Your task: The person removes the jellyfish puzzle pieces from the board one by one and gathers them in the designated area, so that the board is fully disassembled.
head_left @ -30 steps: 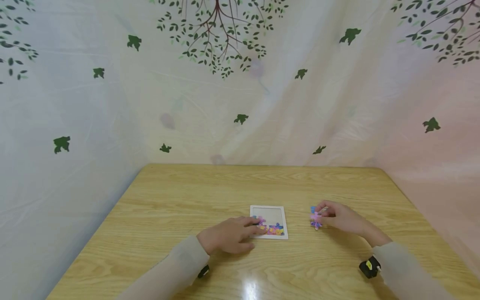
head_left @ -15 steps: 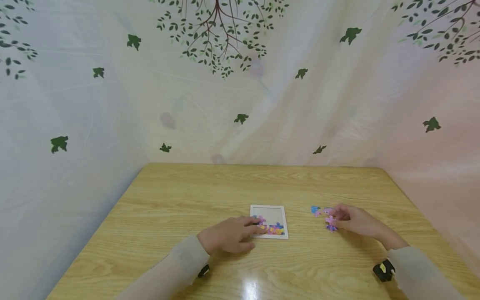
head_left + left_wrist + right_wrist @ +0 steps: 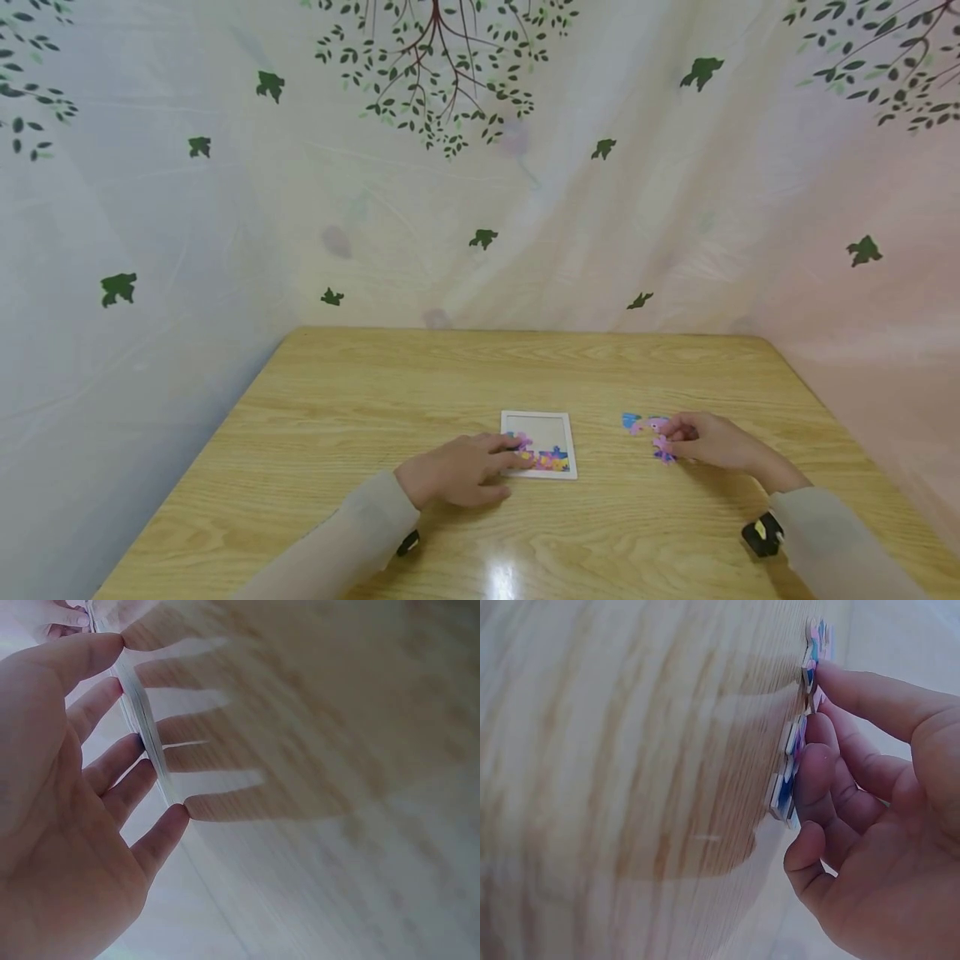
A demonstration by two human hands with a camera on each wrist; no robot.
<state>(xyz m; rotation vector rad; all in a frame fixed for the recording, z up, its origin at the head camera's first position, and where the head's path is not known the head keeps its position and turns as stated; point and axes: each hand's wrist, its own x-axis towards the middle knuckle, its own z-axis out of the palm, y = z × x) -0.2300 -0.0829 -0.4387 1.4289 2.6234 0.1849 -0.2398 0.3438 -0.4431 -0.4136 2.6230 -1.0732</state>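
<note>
In the head view, a small puzzle tray (image 3: 572,446) with a white border lies mid-table, its lower part filled with colourful jigsaw pieces (image 3: 553,459). My left hand (image 3: 461,471) rests over its left side, fingers spread and fairly straight; the left wrist view has the fingertips (image 3: 176,815) at the tray's edge. To the right, my right hand (image 3: 708,442) pinches a pink and purple puzzle piece (image 3: 663,450) at the table surface. Beside it lie a blue piece (image 3: 631,421) and a pink one (image 3: 657,423). The right wrist view shows several pieces edge-on by the curled fingers (image 3: 815,776).
The wooden table (image 3: 375,383) reaches back to a pale curtain (image 3: 405,208) printed with leaves and branches. Fabric also hangs along both sides. A dark wrist camera (image 3: 762,534) sits under the right sleeve.
Over the last second my right hand has moved a little to the right with the pink and purple puzzle piece, leaving the blue piece in plain view. My left hand has stayed put.
</note>
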